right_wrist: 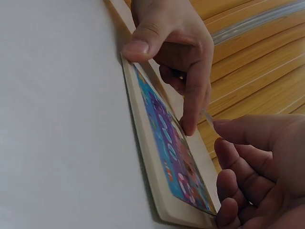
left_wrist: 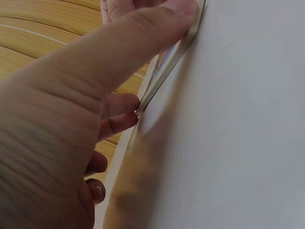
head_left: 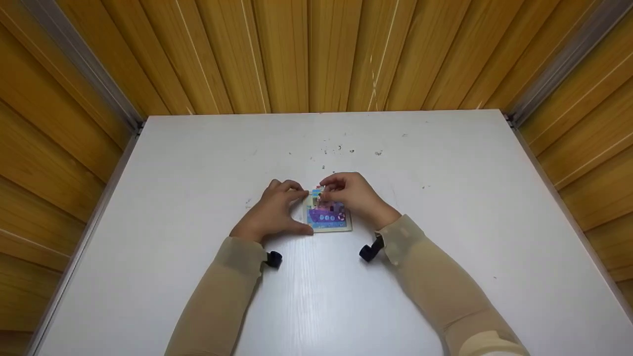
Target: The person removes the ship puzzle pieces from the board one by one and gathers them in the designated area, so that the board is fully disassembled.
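A small framed picture board (head_left: 329, 229), showing a purple ship on blue water, lies on the white table between both hands. My left hand (head_left: 277, 210) grips its left side, thumb at the near corner and index finger at the far one. In the right wrist view, the left thumb (right_wrist: 138, 49) presses on the pale rim. My right hand (head_left: 356, 195) is over the board's far right part, covering some of the picture. Its thumb and index finger pinch a thin, flat piece (right_wrist: 208, 117), seen edge-on; most of the piece is hidden by the fingers.
The white table (head_left: 198, 158) carries several small dark marks (head_left: 378, 153) beyond the hands. Wood-patterned panels (head_left: 326, 54) stand behind it and at both sides. A black wrist camera (head_left: 370, 251) sits by the right cuff, another wrist camera (head_left: 273, 259) by the left.
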A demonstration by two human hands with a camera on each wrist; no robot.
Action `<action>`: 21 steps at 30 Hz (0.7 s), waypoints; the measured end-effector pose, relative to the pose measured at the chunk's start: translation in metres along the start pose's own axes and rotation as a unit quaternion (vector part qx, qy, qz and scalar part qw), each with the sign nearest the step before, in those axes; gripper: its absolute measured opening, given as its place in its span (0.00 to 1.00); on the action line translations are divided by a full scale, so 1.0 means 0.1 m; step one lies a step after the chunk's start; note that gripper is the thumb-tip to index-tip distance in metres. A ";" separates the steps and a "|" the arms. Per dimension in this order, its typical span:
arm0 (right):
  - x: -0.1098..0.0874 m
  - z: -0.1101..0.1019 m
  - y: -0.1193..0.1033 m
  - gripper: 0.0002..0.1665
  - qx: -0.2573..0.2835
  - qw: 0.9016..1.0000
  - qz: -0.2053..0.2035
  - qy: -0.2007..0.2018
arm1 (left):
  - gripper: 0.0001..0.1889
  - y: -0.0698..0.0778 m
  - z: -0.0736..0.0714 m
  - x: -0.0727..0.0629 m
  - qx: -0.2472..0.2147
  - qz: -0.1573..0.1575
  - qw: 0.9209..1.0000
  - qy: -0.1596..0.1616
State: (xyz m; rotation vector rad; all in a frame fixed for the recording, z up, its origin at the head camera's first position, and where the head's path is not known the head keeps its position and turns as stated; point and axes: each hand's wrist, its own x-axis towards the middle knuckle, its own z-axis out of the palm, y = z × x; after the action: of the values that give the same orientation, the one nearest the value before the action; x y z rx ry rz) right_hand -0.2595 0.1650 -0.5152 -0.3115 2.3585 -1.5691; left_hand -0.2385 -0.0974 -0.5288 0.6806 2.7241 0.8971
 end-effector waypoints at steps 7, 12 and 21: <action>0.08 -0.21 0.09 0.21 0.000 0.999 0.002 0.035 | 0.56 -0.01 0.01 0.01 0.003 -0.004 1.000 -0.001; 0.12 -0.38 0.16 0.22 -0.010 0.997 0.018 0.077 | 0.56 -0.01 0.01 0.02 0.000 -0.004 1.000 0.001; 0.13 -0.60 0.26 0.22 -0.082 0.986 0.022 0.146 | 0.57 -0.01 0.02 0.01 -0.008 -0.010 1.000 0.000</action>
State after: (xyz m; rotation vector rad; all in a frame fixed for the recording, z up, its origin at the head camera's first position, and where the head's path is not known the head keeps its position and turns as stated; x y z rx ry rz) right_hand -0.2930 0.2222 -0.5194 -0.0644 2.7037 -1.4903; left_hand -0.2390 -0.0973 -0.5308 0.6492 2.7149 0.9132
